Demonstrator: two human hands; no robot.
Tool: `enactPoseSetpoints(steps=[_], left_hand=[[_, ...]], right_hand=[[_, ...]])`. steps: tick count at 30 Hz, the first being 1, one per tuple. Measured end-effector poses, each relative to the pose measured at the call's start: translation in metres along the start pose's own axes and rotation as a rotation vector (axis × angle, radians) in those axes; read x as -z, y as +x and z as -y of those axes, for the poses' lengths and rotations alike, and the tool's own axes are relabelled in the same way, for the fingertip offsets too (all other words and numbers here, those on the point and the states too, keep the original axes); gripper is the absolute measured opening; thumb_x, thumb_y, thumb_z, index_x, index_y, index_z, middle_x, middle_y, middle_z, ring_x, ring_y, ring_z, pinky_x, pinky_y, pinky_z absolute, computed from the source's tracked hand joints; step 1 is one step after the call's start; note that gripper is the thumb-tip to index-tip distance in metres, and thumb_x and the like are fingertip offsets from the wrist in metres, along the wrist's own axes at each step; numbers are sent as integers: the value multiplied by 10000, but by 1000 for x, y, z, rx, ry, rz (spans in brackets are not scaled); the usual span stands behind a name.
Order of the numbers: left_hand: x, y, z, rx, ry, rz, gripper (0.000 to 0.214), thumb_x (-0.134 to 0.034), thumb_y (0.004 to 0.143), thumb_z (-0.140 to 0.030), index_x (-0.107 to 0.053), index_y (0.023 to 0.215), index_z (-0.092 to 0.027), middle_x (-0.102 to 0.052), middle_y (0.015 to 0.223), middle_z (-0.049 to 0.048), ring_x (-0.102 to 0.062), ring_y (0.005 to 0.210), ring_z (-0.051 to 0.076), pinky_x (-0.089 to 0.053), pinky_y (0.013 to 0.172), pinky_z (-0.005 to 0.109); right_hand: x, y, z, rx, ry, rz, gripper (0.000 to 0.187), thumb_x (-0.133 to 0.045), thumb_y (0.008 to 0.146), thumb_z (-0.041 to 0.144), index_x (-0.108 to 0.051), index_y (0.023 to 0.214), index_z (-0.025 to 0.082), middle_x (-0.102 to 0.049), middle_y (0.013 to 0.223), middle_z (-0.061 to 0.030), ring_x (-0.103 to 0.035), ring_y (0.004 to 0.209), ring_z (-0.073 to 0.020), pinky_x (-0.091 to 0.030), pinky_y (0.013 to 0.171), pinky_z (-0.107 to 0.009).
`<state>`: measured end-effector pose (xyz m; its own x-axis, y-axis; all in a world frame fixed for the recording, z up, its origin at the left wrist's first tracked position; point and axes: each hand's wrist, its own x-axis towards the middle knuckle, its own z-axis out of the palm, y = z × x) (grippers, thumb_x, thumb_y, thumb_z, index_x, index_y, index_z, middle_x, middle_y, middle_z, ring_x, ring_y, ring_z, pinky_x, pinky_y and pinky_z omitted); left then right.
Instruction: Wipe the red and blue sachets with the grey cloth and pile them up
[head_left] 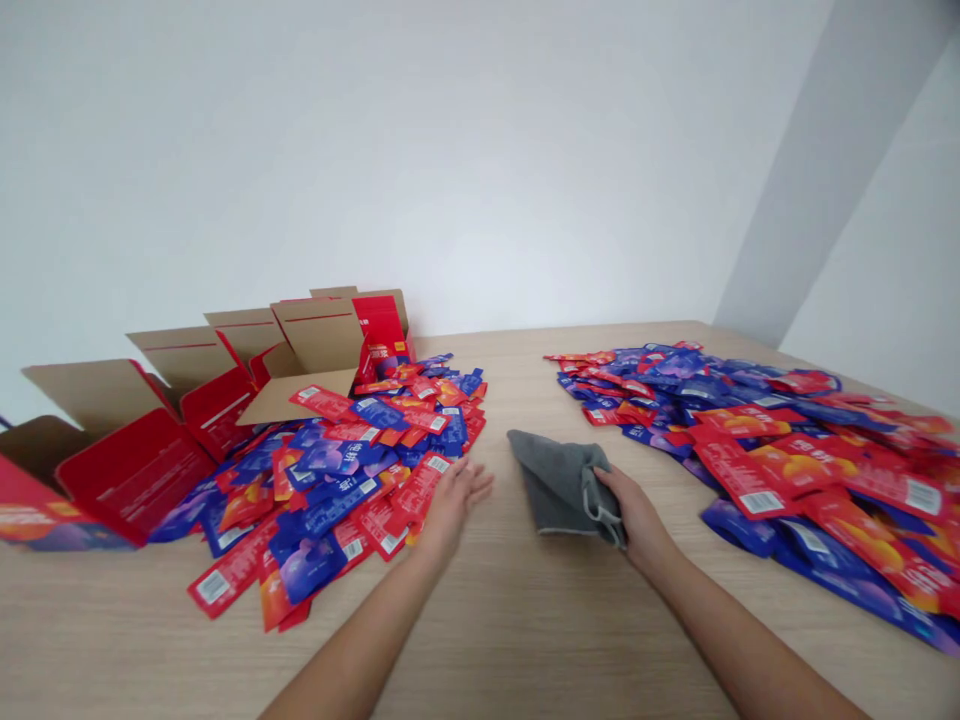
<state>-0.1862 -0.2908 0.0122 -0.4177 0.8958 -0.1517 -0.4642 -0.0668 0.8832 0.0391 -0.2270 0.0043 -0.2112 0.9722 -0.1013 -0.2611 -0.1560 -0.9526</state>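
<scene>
My right hand [628,512] grips a grey cloth [559,485] with pale edging by its right side, and the cloth's far corner points away from me over the table. To the left, my left hand [457,497] has its fingers apart and holds nothing. It is right beside a heap of red and blue sachets [337,470]; whether it touches them I cannot tell. A second, wider heap of red and blue sachets [795,450] spreads to the right of the cloth.
Several opened red cardboard boxes [217,405] stand in a row at the left, flaps up, behind the left heap. Bare wood tabletop [510,390] runs between the two heaps. A white wall [480,170] rises behind the table.
</scene>
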Motion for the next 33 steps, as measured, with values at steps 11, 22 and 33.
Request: enactPoseSetpoints(steps=[11, 22, 33], left_hand=[[-11, -25, 17, 139, 2, 229, 468, -736, 604, -132, -498, 1006, -159, -673, 874, 56, -660, 790, 183, -523, 718, 287], [-8, -24, 14, 93, 25, 105, 394, -608, 557, -89, -497, 926, -167, -638, 827, 12, -615, 675, 135, -500, 619, 247], [9, -23, 5, -706, 1258, 44, 445, -592, 688, -133, -455, 1109, -177, -498, 1143, 105, -448, 1141, 279, -355, 968, 478]], right_hand=[[1, -5, 7, -223, -39, 187, 485, -346, 800, 600, -636, 795, 211, -716, 811, -90, -655, 873, -263, -519, 742, -386], [12, -1, 15, -82, -316, 136, 664, -677, 667, 405, -458, 1268, 229, -646, 1124, -77, -628, 964, -240, -510, 790, -361], [38, 23, 5, 179, -679, -137, 356, -500, 742, 394, -608, 994, 167, -677, 914, -101, -609, 907, -273, -454, 820, -440]])
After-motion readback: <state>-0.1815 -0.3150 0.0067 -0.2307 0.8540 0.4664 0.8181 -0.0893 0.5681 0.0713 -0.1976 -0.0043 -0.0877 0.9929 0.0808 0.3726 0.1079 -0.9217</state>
